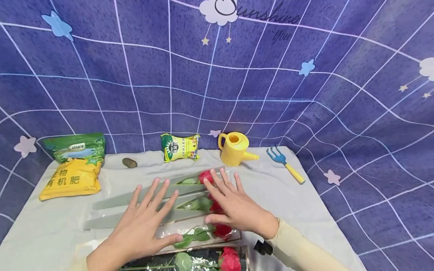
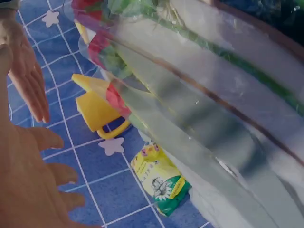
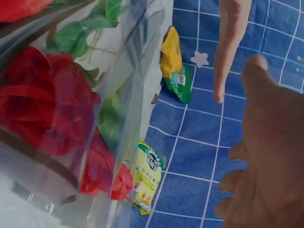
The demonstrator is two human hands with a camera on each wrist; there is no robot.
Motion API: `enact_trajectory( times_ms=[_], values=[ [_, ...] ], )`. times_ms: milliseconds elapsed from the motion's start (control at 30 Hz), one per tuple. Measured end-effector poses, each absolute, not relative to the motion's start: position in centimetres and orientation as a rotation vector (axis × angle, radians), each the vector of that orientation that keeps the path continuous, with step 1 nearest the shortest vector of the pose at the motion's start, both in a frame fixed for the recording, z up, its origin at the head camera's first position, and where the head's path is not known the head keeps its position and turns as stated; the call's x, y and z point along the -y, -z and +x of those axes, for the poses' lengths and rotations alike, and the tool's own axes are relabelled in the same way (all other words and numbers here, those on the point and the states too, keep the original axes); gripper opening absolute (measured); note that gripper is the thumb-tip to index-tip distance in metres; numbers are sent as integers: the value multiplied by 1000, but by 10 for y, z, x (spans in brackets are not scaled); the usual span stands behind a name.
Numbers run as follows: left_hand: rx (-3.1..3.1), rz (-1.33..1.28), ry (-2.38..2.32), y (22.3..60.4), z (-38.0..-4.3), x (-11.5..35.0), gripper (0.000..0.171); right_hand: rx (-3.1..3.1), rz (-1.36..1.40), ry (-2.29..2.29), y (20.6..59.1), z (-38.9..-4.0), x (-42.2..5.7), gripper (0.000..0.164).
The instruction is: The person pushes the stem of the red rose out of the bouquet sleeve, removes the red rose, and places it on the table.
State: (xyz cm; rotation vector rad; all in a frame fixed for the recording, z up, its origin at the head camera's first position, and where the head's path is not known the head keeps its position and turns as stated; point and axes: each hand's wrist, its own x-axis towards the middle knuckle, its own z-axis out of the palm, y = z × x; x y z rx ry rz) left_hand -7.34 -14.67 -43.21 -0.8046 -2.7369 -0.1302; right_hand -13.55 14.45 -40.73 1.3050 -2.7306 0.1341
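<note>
Seeing left hand [image 1: 139, 226] nearest the camera, coming in from lower left, with back up and straight fingers fanned apart over the stems. Logging green-and-yellow packaging [image 1: 72, 180] at far left on white cloth [image 1: 281, 188]. Adding brown stone-like lump [image 1: 129, 163] just right of it. Passing to four wrapped roses [image 1: 222, 230] at centre, lying in a row from back to front, with stems toward the left and red heads toward the right. Noting grey-green wrap on the rear two, clear wrap on the third, black on the front one, running off the bottom edge of the head view. Spotting small green-and-yellow packet [image 1: 181, 147] behind them, near blue backdrop [image 1: 152, 94]. Tagging right hand [image 1: 237, 207] above the rose heads, with straight spread fingers, near left hand but not touching it. Seeing both apart from the wraps in wrist views. Marking upright yellow watering can [image 1: 234, 154] behind right hand, with spout pointing right. Finding small black object [image 1: 263, 247] beside pale sleeve [image 1: 301, 244], too unclear to name. Ending at hand fork [image 1: 294, 173], with blue tines toward the back and yellow handle slanting toward front right.
</note>
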Motion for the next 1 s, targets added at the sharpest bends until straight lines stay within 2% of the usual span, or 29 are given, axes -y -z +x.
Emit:
enact_trajectory(
  times_ms=[133,300,500,800,1000],
  values=[
    [2727,-904,219,441,-62,148,87,2585,1442,-165,409,-128,-147,79],
    [2694,-1077,270,467,-38,156,60,2421,1650,-307,426,-105,-158,57],
    [2585,-1225,218,502,-19,168,57,2422,1826,-474,452,-79,-169,44],
    [2457,-1223,294,533,-8,182,43,2495,1910,-389,477,-62,-175,38],
    [2418,-1189,295,541,-3,186,41,2551,1888,-400,484,-62,-177,40]
  ],
)
